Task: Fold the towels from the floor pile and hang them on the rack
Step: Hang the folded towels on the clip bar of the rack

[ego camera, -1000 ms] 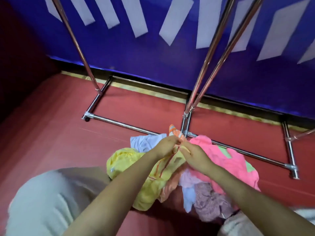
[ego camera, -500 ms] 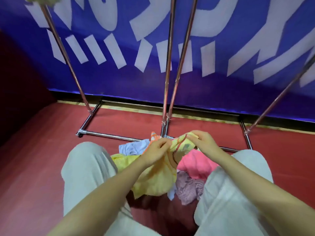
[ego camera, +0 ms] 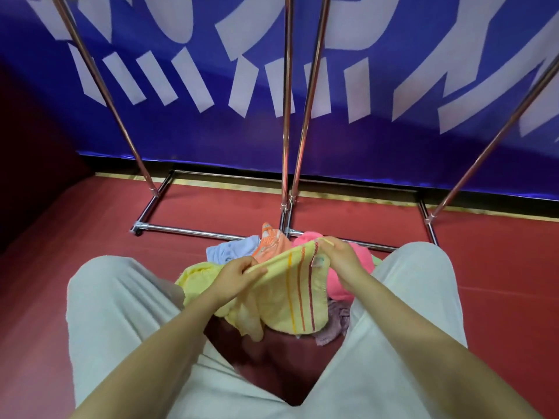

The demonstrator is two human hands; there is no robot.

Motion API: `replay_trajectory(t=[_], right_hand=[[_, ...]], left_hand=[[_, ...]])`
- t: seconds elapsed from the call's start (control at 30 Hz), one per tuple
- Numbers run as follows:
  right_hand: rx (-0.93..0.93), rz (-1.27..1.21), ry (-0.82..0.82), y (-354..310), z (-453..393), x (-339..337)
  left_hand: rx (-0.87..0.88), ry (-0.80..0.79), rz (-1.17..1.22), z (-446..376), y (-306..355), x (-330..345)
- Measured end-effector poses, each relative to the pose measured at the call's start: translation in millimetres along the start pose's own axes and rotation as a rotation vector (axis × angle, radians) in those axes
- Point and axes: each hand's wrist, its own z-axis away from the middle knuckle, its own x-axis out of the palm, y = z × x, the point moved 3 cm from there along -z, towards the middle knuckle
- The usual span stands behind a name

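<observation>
Left hand: the left hand (ego camera: 237, 275) pinched the upper edge of the yellow towel (ego camera: 290, 300), thumb on top and fingers curled beneath the hem
Right hand: the right hand (ego camera: 341, 257) gripped the same edge at its far corner, just beside the orange and red stripes (ego camera: 299, 294), fingers curled over the cloth
Yellow towel: it was stretched between the two hands along its top edge, lifted off the pile, the rest hanging down and bunching below and between the wrists
Floor pile: the pile (ego camera: 332, 325) lay directly under and beyond the hands, between the person's knees, on the red floor (ego camera: 499, 282)
Orange towel: the orange towel (ego camera: 269, 240) stuck up just beyond the hands, between them
Pale blue towel: the pale blue towel (ego camera: 231, 252) sat just beyond the left hand
Pink towel: the pink towel (ego camera: 348, 285) lay under and beyond the right hand, touching the yellow towel's striped side
Mauve towel: the mauve towel (ego camera: 334, 326) lay below the right wrist, partly hidden by the hanging yellow cloth
Rack: the rack (ego camera: 286, 125), of metal poles and base bars, stood well beyond both hands, its base bar close behind the pile
Legs: the light trousers (ego camera: 121, 313) flanked both forearms, knees bent to either side of the pile
Backdrop: a blue banner (ego camera: 393, 146) with white shapes hung behind the rack
</observation>
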Motion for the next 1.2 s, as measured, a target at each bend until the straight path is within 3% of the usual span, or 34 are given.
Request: replay_trajectory(t=[0.17, 0.37, 0.7, 0.93, 1.03, 1.2], right_hand=[[0.035, -0.082, 0.129, 6, -14, -5], [0.124, -0.357, 0.401, 12, -34, -31], [0.194, -0.369, 0.752, 33, -31, -94], [0.234, -0.257, 0.531, 35, -31, -71], [0.152, -0.154, 0.412, 25, -22, -51], [-0.006, 0.162, 0.014, 12, -8, -5]], left_hand=[[-0.039, 0.012, -0.02, 1, -14, -14], [-0.098, 0.053, 0.068, -5, -26, -31], [-0.153, -0.042, 0.14, -12, -28, -29], [-0.155, 0.07, 0.471, -27, 14, -21], [-0.09, 0.09, 0.357, -32, 27, -13], [0.027, 0.022, 0.233, -27, 40, 8]])
